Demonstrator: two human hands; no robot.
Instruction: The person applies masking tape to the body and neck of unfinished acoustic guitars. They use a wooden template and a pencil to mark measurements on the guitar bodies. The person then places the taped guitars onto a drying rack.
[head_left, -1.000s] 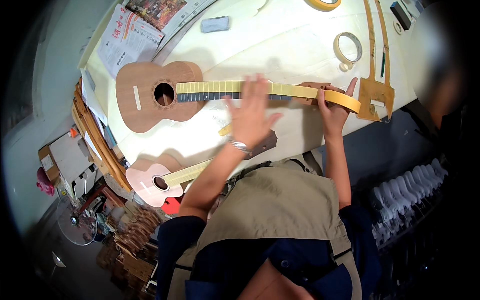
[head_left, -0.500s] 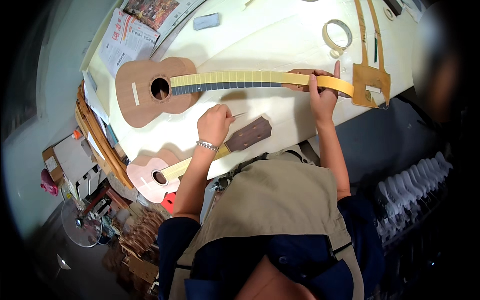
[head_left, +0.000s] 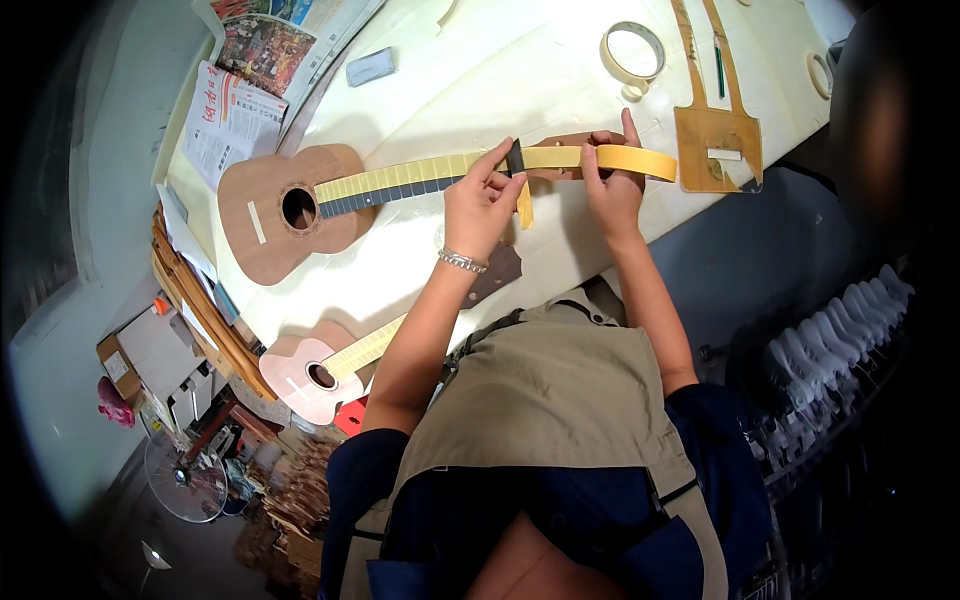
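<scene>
Closely pinched: left hand (head_left: 482, 208) has thumb and index finger nipped on a dark flat piece (head_left: 516, 158), set crosswise over the neck near the headstock; whether it is a blade, cannot tell. Yellow scrap of tape (head_left: 526, 208) hangs just below it. Right hand (head_left: 613, 203) grasps a yellow tape roll (head_left: 645, 162) by the headstock (head_left: 565, 141), index finger pointing up.

Progress, as judged: one run of yellow tape (head_left: 400, 173) is down along the far half of the fretboard, soundhole end to headstock, and seems not yet parted from the roll. Near half of the fretboard (head_left: 395, 197) is bare and dark; covering that, plus the cut, looks to be what remains.

Ukulele (head_left: 270, 240) lies face up across the pale worktable (head_left: 480, 70), body to the left, neck toward the right hand. Raw brown wood, no gloss; pale rectangle below the round soundhole. Fret lines show through the tape.

Nearer the person: a smaller, paler ukulele (head_left: 305, 400), neck likewise taped. Beyond: cream tape roll (head_left: 614, 72), newspapers (head_left: 235, 115).
</scene>
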